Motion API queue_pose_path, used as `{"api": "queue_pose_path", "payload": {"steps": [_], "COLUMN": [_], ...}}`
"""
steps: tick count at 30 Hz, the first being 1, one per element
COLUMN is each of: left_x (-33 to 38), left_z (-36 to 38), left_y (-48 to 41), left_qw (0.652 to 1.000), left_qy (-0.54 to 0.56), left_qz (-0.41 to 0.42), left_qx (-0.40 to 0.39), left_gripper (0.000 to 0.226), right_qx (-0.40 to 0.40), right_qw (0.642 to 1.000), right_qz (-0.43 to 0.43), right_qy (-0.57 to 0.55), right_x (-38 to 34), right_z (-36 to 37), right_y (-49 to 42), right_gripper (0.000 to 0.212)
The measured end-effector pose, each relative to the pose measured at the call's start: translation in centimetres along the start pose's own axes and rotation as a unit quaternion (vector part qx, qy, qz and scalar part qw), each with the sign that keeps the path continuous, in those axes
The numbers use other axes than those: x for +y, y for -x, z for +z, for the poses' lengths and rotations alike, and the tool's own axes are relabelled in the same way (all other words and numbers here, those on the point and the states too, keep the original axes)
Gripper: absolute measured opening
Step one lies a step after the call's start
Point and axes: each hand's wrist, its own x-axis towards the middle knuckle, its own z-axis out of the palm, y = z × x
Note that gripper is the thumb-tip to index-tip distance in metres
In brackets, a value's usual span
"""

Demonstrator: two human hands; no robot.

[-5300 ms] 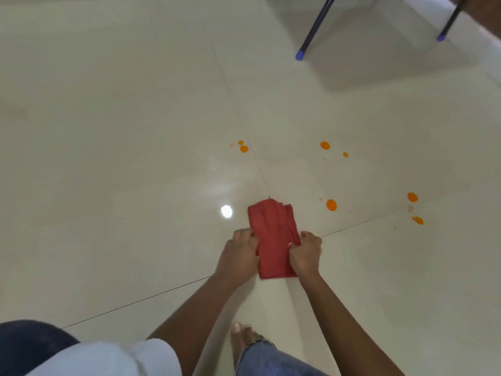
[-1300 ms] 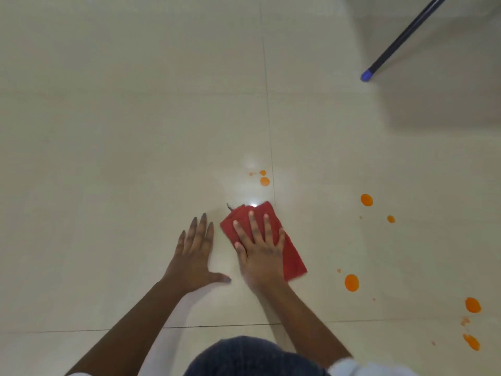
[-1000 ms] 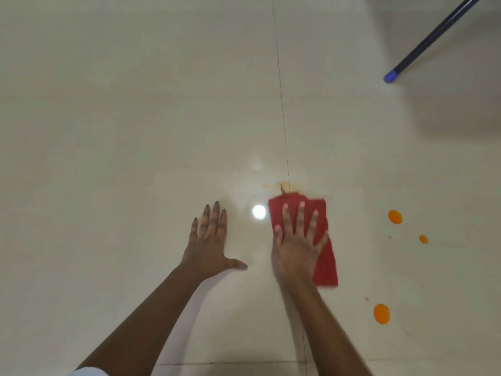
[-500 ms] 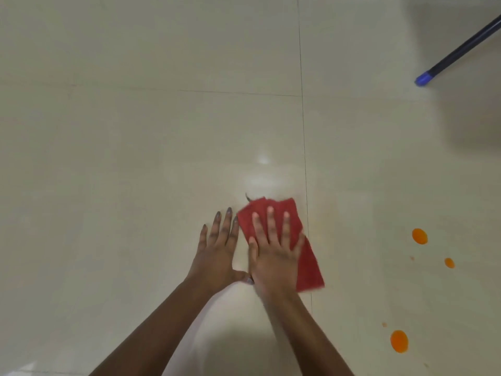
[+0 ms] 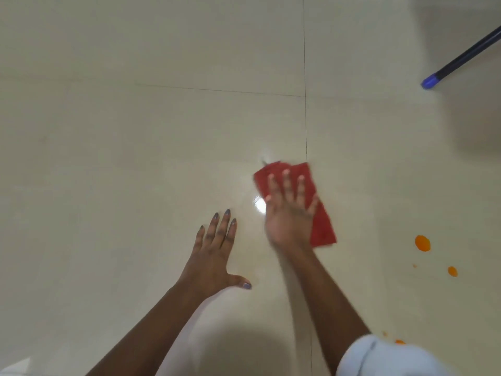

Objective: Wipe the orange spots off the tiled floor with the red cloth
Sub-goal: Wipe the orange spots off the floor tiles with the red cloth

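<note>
A folded red cloth [image 5: 322, 226] lies flat on the cream tiled floor [image 5: 135, 158], across a tile joint. My right hand [image 5: 288, 210] presses on it with fingers spread; hand and cloth are motion-blurred. My left hand [image 5: 217, 256] rests flat on the bare tile to the left, fingers apart, holding nothing. To the right of the cloth lie a large orange spot [image 5: 422, 243] and a smaller orange spot [image 5: 452, 271]. Small orange flecks [image 5: 400, 341] show beside my sleeve. No orange shows on the tile just ahead of the cloth.
A dark furniture leg with a blue foot [image 5: 429, 82] stands at the upper right, with a shadow below it. My pale sleeve [image 5: 385, 356] fills the lower right corner. A bright light reflection [image 5: 259, 204] sits between my hands.
The two small orange spots ahead of the cloth are gone after my right hand rubbed the cloth over them. Since half a second ago the cloth has slid right, away from my left hand.
</note>
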Motion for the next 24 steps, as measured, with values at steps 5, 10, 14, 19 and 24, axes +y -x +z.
{"api": "queue_pose_path", "payload": {"steps": [5,10,14,19,24], "left_x": [0.4,0.4,0.3,0.3,-2.2], "left_z": [0.8,0.1,0.1,0.1,0.6], "left_y": [0.2,0.1,-0.5,-0.2,3.2], "left_qw": [1.0,1.0,1.0,0.999,0.993], "left_qy": [-0.005,0.001,0.004,0.017,0.038], "left_qz": [-0.007,-0.004,-0.007,-0.017,-0.103], "left_qx": [0.009,-0.002,-0.005,0.026,0.047], "left_gripper": [0.126,0.126,0.128,0.122,0.127], "right_qx": [0.05,0.001,-0.001,0.003,-0.027], "right_qw": [0.98,0.998,0.992,0.997,0.993], "right_qz": [0.191,-0.061,0.125,0.077,-0.117], "right_qy": [-0.029,-0.013,-0.002,-0.026,0.005], "right_x": [2.2,-3.6,3.2,-2.3,-4.9], "right_z": [0.8,1.1,0.1,2.6,1.1], "right_y": [7.2,3.9,-0.1,9.7,4.5], "right_gripper": [0.052,0.052,0.052,0.055,0.05]}}
